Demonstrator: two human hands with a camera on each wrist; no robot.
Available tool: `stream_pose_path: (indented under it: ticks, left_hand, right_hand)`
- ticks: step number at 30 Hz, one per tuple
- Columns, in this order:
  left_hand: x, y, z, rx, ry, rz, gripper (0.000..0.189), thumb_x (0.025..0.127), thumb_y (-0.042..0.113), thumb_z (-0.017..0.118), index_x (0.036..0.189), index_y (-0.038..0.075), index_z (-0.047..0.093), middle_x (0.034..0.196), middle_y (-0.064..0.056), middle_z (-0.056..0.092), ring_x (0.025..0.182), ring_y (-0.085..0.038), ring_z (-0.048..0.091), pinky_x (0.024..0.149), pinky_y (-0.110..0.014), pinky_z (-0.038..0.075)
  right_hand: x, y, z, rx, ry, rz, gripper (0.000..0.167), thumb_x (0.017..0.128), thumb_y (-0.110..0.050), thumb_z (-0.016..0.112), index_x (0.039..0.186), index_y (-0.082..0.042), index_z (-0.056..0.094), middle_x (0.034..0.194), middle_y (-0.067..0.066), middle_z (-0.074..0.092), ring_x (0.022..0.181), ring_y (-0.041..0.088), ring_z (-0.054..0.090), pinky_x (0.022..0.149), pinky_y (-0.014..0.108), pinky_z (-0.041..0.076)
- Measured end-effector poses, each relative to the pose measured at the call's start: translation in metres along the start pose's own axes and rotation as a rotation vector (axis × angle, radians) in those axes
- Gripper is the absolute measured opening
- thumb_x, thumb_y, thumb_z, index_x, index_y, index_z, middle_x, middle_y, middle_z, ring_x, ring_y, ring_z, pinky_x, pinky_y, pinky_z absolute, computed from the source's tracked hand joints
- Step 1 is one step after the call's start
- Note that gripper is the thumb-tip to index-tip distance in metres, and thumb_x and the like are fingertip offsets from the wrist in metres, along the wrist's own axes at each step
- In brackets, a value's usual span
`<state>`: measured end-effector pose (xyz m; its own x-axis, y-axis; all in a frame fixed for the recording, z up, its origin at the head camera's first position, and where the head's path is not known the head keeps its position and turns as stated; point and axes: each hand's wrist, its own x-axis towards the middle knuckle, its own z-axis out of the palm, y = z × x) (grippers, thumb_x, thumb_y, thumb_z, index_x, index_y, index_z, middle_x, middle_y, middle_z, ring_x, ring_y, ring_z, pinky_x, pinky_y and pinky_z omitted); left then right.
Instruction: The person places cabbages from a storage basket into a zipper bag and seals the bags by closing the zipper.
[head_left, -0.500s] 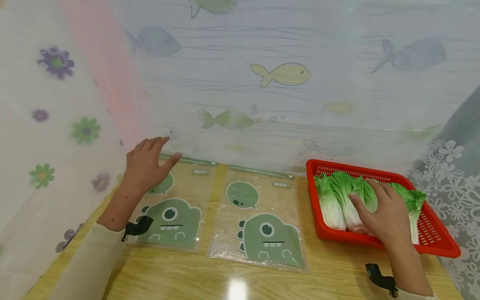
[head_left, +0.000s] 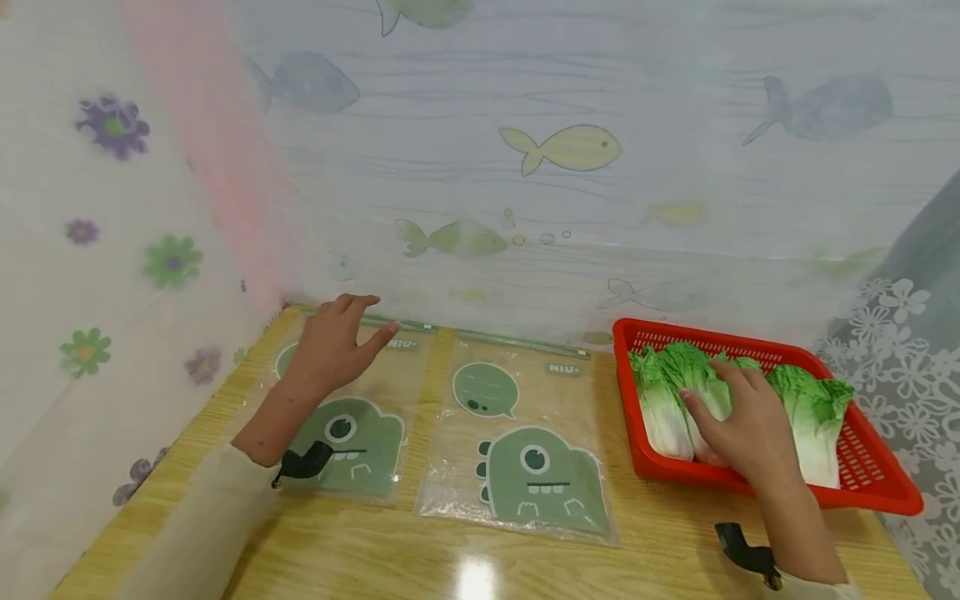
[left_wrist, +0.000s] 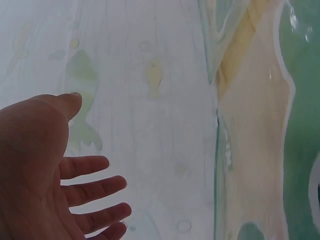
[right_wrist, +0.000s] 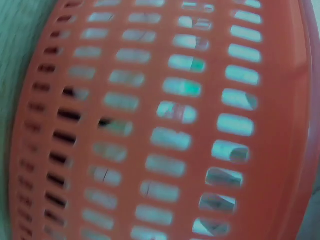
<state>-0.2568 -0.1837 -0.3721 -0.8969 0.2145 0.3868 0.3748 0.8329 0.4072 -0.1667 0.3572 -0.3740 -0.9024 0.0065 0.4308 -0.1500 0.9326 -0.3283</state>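
My left hand hovers over the left clear zip bag, thumb apart from the fingers and nothing held. The left wrist view shows the same hand with its fingers extended. Over the red basket on the right, my right hand reaches across the Chinese cabbages, fingers spread and slightly bent. Whether its fingertips touch a cabbage I cannot tell. Another cabbage lies just right of that hand. The right wrist view holds only the slotted basket wall, no hand.
A second zip bag with a green monster print lies flat between the left bag and the basket. The wooden table meets a fish-patterned curtain behind. A flower-patterned curtain borders the left side.
My left hand has shifted right and slightly down over the left bag. The right hand has moved a little left over the cabbages, uncovering more of the rightmost one.
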Motion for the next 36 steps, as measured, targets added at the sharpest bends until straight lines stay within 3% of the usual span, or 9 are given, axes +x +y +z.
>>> stream_pose_path:
  ticks: [5, 10, 13, 20, 24, 30, 36]
  left_hand:
    - [0.01, 0.016, 0.021, -0.032, -0.055, 0.022, 0.064, 0.108, 0.047, 0.06, 0.149, -0.002, 0.055, 0.145, -0.028, 0.056, 0.13, -0.052, 0.054, 0.106, -0.066, 0.045]
    - [0.022, 0.036, 0.045, -0.04, -0.102, 0.056, 0.061, 0.107, 0.046, 0.063, 0.147, 0.0, 0.058, 0.143, -0.026, 0.058, 0.127, -0.05, 0.057, 0.103, -0.063, 0.049]
    - [0.031, 0.047, 0.062, -0.043, -0.144, 0.073, 0.057, 0.107, 0.044, 0.064, 0.145, 0.001, 0.061, 0.142, -0.024, 0.059, 0.127, -0.047, 0.059, 0.104, -0.06, 0.05]
    - [0.055, 0.071, 0.105, -0.084, -0.269, 0.131, 0.045, 0.106, 0.035, 0.068, 0.136, 0.003, 0.067, 0.134, -0.016, 0.064, 0.12, -0.033, 0.065, 0.102, -0.049, 0.054]
    - [0.069, 0.082, 0.126, -0.058, -0.335, 0.176, 0.044, 0.105, 0.033, 0.069, 0.137, 0.003, 0.068, 0.135, -0.014, 0.064, 0.121, -0.03, 0.065, 0.103, -0.046, 0.054]
    - [0.083, 0.095, 0.145, 0.015, -0.406, 0.217, 0.045, 0.106, 0.03, 0.068, 0.141, 0.003, 0.066, 0.144, -0.013, 0.062, 0.131, -0.03, 0.062, 0.111, -0.044, 0.05]
    - [0.087, 0.103, 0.158, 0.027, -0.409, 0.202, 0.042, 0.105, 0.022, 0.067, 0.141, -0.001, 0.065, 0.142, -0.017, 0.063, 0.13, -0.032, 0.063, 0.111, -0.045, 0.049]
  right_hand:
    - [0.006, -0.011, 0.003, -0.01, -0.049, -0.037, 0.059, 0.099, -0.03, 0.076, 0.142, 0.006, 0.059, 0.123, 0.032, 0.062, 0.105, 0.05, 0.062, 0.082, 0.069, 0.052]
    - [0.014, -0.022, 0.004, -0.02, -0.163, -0.018, 0.061, 0.097, -0.028, 0.077, 0.143, 0.007, 0.057, 0.122, 0.034, 0.063, 0.102, 0.049, 0.066, 0.079, 0.065, 0.056]
    - [0.019, -0.027, 0.006, -0.028, -0.23, 0.012, 0.064, 0.097, -0.029, 0.077, 0.145, 0.008, 0.055, 0.125, 0.036, 0.062, 0.105, 0.05, 0.064, 0.081, 0.065, 0.056]
    - [0.027, -0.035, 0.01, -0.053, -0.351, 0.081, 0.073, 0.095, -0.031, 0.078, 0.148, 0.011, 0.05, 0.141, 0.042, 0.052, 0.127, 0.061, 0.05, 0.096, 0.074, 0.048]
    - [0.03, -0.037, 0.016, -0.087, -0.418, 0.095, 0.084, 0.093, -0.031, 0.08, 0.151, 0.016, 0.041, 0.14, 0.044, 0.053, 0.124, 0.061, 0.055, 0.095, 0.071, 0.051]
    - [0.032, -0.037, 0.023, -0.169, -0.434, 0.062, 0.082, 0.091, -0.028, 0.08, 0.144, 0.022, 0.043, 0.134, 0.045, 0.056, 0.118, 0.061, 0.058, 0.095, 0.068, 0.052]
    - [0.031, -0.039, 0.025, -0.209, -0.446, 0.051, 0.07, 0.09, -0.026, 0.08, 0.132, 0.022, 0.053, 0.114, 0.04, 0.065, 0.102, 0.057, 0.063, 0.087, 0.064, 0.056]
